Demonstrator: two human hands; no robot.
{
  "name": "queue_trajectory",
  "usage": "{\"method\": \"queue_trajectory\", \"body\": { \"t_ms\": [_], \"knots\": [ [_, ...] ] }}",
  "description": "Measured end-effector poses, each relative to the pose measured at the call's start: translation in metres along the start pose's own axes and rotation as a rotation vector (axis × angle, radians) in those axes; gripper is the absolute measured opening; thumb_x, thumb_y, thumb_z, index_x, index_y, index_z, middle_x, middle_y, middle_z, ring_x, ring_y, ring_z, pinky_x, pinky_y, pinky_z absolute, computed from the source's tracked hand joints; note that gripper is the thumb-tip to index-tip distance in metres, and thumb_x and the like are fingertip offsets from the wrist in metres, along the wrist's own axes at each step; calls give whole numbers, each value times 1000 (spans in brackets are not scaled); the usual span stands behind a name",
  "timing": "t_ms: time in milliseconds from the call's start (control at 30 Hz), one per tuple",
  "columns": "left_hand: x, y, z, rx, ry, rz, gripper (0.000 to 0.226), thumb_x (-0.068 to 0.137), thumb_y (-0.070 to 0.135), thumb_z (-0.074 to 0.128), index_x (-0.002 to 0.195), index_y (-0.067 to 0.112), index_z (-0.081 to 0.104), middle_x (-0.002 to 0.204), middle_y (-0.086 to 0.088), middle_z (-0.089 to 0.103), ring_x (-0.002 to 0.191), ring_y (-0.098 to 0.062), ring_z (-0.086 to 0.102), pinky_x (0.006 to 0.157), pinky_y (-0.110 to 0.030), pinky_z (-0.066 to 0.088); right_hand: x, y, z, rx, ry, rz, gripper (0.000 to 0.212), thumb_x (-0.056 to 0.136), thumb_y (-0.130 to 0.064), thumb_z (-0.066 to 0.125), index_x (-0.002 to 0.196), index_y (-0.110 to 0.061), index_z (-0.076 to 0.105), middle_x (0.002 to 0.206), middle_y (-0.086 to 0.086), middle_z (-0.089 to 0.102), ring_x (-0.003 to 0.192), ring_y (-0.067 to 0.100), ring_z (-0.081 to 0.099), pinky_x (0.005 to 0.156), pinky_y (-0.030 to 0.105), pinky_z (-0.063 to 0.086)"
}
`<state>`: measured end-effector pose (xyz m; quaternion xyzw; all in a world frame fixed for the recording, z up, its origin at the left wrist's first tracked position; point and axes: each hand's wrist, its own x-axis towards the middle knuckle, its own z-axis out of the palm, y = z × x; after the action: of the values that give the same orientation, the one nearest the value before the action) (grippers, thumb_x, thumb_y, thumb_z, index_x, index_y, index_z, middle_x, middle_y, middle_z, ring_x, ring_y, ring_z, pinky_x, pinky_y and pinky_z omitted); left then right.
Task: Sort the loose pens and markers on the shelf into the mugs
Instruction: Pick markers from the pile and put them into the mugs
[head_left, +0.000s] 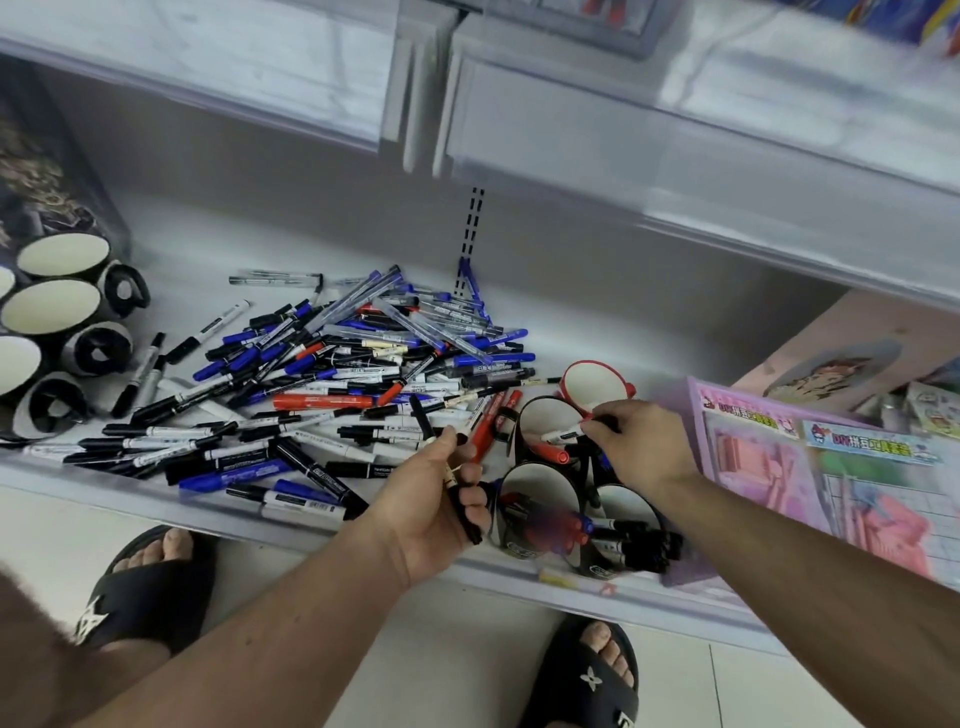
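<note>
Our left hand (441, 499) grips black pens; right hand (636, 441) pinches a white marker (563, 434) over black ceramic mugs (540, 499); most of the loose pile (332, 374) remains.

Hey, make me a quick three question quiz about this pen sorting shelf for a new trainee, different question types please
1. True or false: the right hand holds a marker over the mugs.
2. Multiple choice: what colour is the mug at the back of the group by the right hand? A green, B red, C yellow.
3. Fill in: the left hand grips several ____.

Key:
1. True; it pinches a white marker above a black mug.
2. B, the red mug.
3. Pens, black-capped ones.
</note>
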<state>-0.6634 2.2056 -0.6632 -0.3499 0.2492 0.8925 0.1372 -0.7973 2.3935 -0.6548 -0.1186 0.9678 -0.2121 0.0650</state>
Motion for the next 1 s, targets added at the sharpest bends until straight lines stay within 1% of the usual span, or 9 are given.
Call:
{"method": "queue_trajectory", "body": {
  "t_ms": [100, 167, 267, 433, 533, 667, 800, 933, 1000],
  "knots": [
    [-2, 0, -1, -22, -5, -33, 31, 101, 42, 41, 90, 17, 53, 65, 2, 44, 51, -12, 36, 48, -23, 32, 11, 4, 14, -179, -139, -60, 21, 98, -29, 55, 100, -14, 70, 94, 7, 72, 90, 26, 66, 71, 27, 47],
    [-5, 0, -1, -24, -3, -38, 27, 102, 34, 37, 94, 15, 54, 66, 1, 46, 53, -13, 36, 52, -24, 31, 17, 2, 19, -289, -250, -70, 29, 102, -28, 47, 109, -8, 66, 106, 13, 69, 100, 31, 63, 82, 35, 51],
    [-6, 2, -3, -2, 13, -8, 25, 102, 22, 34, 107, 11, 56, 66, 0, 50, 53, -13, 39, 51, -24, 33, 19, -12, 16, -393, -413, -45, 32, 105, -21, 35, 119, -7, 60, 120, 13, 61, 109, 29, 57, 89, 34, 48],
    [-10, 5, -9, 43, 21, 20, 26, 105, 27, 39, 115, 16, 61, 68, 3, 57, 51, -10, 43, 43, -19, 37, 16, -33, -1, -413, -375, -66, 45, 102, -41, 40, 139, -16, 50, 138, 13, 55, 124, 31, 52, 100, 41, 48],
    [-16, 8, -9, 82, 12, 44, 26, 103, 31, 44, 118, 18, 62, 67, 5, 56, 47, -7, 36, 39, -16, 27, 1, -60, -16, -261, -354, -139, 45, 100, -40, 47, 140, -22, 52, 141, 6, 55, 120, 23, 57, 99, 33, 47],
    [-26, 10, -1, 140, -59, 45, 29, 105, 23, 37, 118, 17, 62, 70, 3, 56, 52, -10, 38, 48, -21, 28, -24, -102, -29, -3, -365, -198, 42, 97, -36, 55, 138, -25, 55, 130, 0, 63, 106, 9, 58, 88, 20, 41],
    [-39, 23, 5, 283, -98, 99, 30, 101, 8, 42, 100, 20, 69, 74, 2, 65, 61, -12, 49, 61, -27, 36, -36, -137, -32, 126, -299, -76, 52, 93, -46, 59, 137, -21, 50, 118, -2, 62, 99, 14, 58, 79, 24, 43],
    [-59, 51, 1, 436, -52, 193, 32, 98, 4, 52, 96, 30, 71, 77, 2, 69, 63, -12, 54, 56, -26, 45, -35, -168, -29, 289, -138, 83, 24, 94, -38, 61, 91, -14, 63, 75, -2, 56, 65, 14, 50, 54, 25, 33],
    [-69, 69, -8, 548, -13, 238, 27, 96, 5, 56, 102, 29, 66, 82, 0, 70, 65, -13, 56, 55, -27, 47, -37, -186, -21, 477, -121, 121, 26, 95, -25, 61, 73, -11, 57, 61, 1, 52, 50, 14, 43, 49, 24, 31]
  ]
}}
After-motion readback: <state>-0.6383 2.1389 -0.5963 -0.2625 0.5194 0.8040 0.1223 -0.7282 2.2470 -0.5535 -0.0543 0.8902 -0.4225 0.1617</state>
